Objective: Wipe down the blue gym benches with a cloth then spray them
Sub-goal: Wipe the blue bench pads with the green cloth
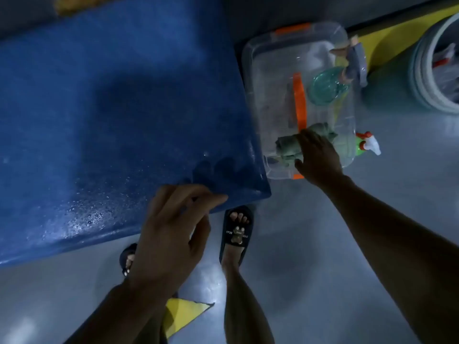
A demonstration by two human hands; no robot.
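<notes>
The blue bench [106, 115] fills the left and middle of the view, its padded top beaded with droplets near the front edge. My left hand [171, 227] hovers over the bench's front corner with fingers loosely curled, holding nothing. My right hand [319, 157] reaches into a clear plastic box [273, 60] on the floor and lies on a crumpled grey-green cloth [289, 147]; whether the fingers grip it is hidden. A teal spray bottle [325, 89] lies inside the box. A green spray bottle with a white and red nozzle [367, 144] pokes out beyond the box's right side.
The box has orange latches and an orange handle [299, 103]. A round white-rimmed bin [432, 68] stands at the far right on yellow matting [387, 33]. My feet in dark slippers [237, 234] stand on the grey floor beside the bench corner.
</notes>
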